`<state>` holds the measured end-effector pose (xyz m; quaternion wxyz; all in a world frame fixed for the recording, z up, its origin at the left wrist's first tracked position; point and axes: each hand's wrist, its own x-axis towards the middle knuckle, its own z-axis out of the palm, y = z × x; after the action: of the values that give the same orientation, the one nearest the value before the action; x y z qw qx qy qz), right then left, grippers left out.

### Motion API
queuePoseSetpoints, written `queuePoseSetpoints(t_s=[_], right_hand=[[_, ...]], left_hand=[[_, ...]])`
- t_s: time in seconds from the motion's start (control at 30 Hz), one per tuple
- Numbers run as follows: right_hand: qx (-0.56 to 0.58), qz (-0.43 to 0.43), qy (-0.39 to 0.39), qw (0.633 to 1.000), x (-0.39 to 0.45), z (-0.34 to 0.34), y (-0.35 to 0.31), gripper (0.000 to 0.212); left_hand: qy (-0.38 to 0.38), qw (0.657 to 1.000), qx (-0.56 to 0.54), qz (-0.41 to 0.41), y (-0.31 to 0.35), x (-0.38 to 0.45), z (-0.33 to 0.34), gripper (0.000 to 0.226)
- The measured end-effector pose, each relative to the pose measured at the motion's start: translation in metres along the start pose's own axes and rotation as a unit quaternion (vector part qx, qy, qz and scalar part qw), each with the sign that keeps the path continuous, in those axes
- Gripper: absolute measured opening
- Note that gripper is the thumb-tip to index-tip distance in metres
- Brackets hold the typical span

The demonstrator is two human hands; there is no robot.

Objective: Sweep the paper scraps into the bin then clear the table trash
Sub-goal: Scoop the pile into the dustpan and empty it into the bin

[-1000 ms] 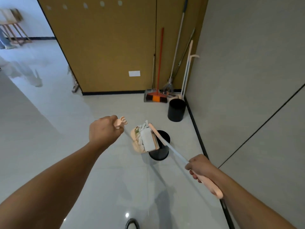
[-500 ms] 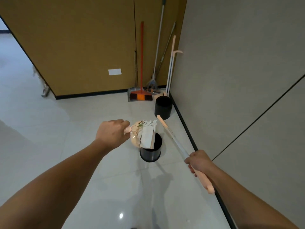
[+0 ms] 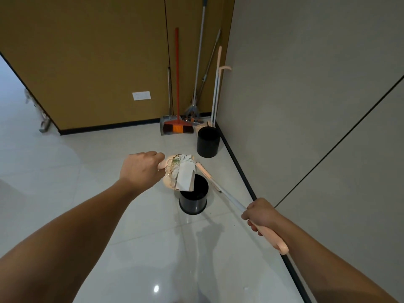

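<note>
Both hands grip tools: left hand (image 3: 140, 169) holds the tilted peach plastic dustpan (image 3: 169, 182); white paper scraps (image 3: 185, 177) hang directly above the black round bin (image 3: 193, 197); right hand (image 3: 261, 213) holds the long peach-handled broom (image 3: 220, 189).

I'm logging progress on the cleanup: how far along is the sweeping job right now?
Done: the paper scraps are gathered on the pink dustpan. In hand: the left hand tilts the dustpan over the near black bin, while the right hand grips the broom handle. Left: the scraps haven't dropped in yet; no table or its trash is in view.
</note>
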<state>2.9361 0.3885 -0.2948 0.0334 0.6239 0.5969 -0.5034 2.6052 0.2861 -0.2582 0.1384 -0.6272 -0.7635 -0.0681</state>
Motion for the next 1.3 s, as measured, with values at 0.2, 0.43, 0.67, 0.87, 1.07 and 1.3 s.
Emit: queuePoseSetpoints(t_s=[0.2, 0.43, 0.67, 0.87, 1.07, 1.3], right_hand=[[0.001, 0.018, 0.0, 1.0, -0.009, -0.008, 0.011, 0.006], [0.033, 0.03, 0.031, 0.999, 0.001, -0.003, 0.027, 0.007], [0.087, 0.042, 0.038, 0.995, 0.006, 0.003, 0.042, 0.005], [0.109, 0.04, 0.037, 0.993, 0.004, -0.001, 0.059, 0.005], [0.109, 0.045, 0.04, 0.992, 0.01, -0.005, 0.064, 0.004], [0.101, 0.041, 0.043, 0.993, 0.017, -0.004, 0.06, 0.004]], left_hand=[[-0.002, 1.0, 0.007, 0.011, 0.002, -0.009, -0.004, 0.017], [-0.016, 0.999, 0.022, 0.028, 0.013, -0.025, -0.011, 0.016], [-0.066, 0.995, 0.064, 0.044, 0.033, -0.025, -0.005, 0.013], [-0.07, 0.994, 0.061, 0.051, 0.039, -0.02, -0.003, 0.008], [-0.098, 0.988, 0.085, 0.079, 0.045, -0.016, 0.001, 0.015], [-0.095, 0.99, 0.087, 0.06, 0.046, -0.018, -0.003, 0.012]])
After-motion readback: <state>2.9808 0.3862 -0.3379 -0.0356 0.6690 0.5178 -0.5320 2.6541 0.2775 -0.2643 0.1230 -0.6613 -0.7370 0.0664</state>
